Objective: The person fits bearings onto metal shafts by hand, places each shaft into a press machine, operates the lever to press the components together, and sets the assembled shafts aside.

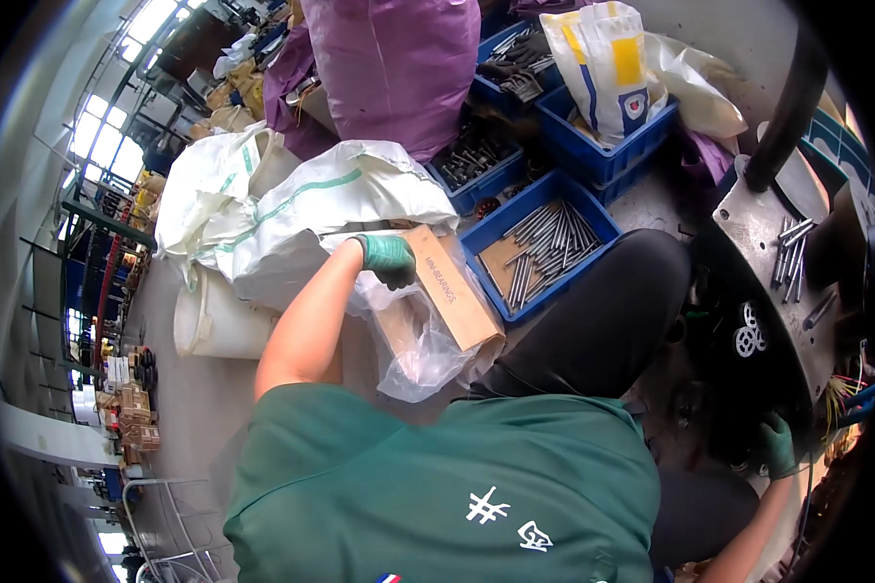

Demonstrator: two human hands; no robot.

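Note:
My left hand, in a green glove, is over the open cardboard box, beside its upright flap. The fingers curl downward, and what they hold, if anything, is hidden. Clear plastic film bulges out of the box's near side. My right hand, also gloved in green, is low at the right by the dark underside of a machine. Its fingers are too dark to read. Above it, several metal pins lie on the machine's steel plate.
Beyond my knee is a blue bin of metal rods, with more blue bins behind it. White woven sacks, a purple sack and a white bucket stand around the box. A dark post rises by the plate.

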